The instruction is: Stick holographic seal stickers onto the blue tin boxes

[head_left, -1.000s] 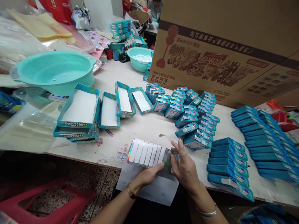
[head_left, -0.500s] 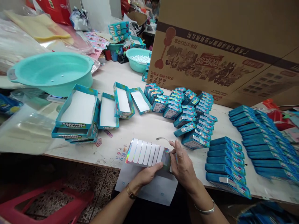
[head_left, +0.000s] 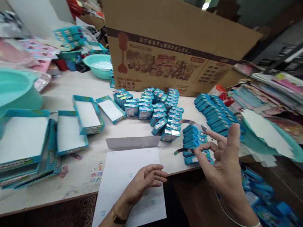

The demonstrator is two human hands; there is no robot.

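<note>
Shallow blue cardboard trays [head_left: 92, 130] lie left of a rectangular white paper sheet [head_left: 132, 157]; over it, the left hand [head_left: 146, 179] is loosely spread. Two narrow, curved, shiny strips [head_left: 181, 150], before small blue cardboard boxes [head_left: 190, 138], are held at the right hand's [head_left: 223, 167] fingertips.

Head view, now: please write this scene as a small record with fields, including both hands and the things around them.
left hand: over the white sheet, fingers loosely curled, nothing held; contact unclear
right hand: holds two thin strips at its fingertips
middle: rows of small blue boxes
picture left: open blue trays, white inside
far side: printed brown carton; left of it, a basin with white pellets
</note>
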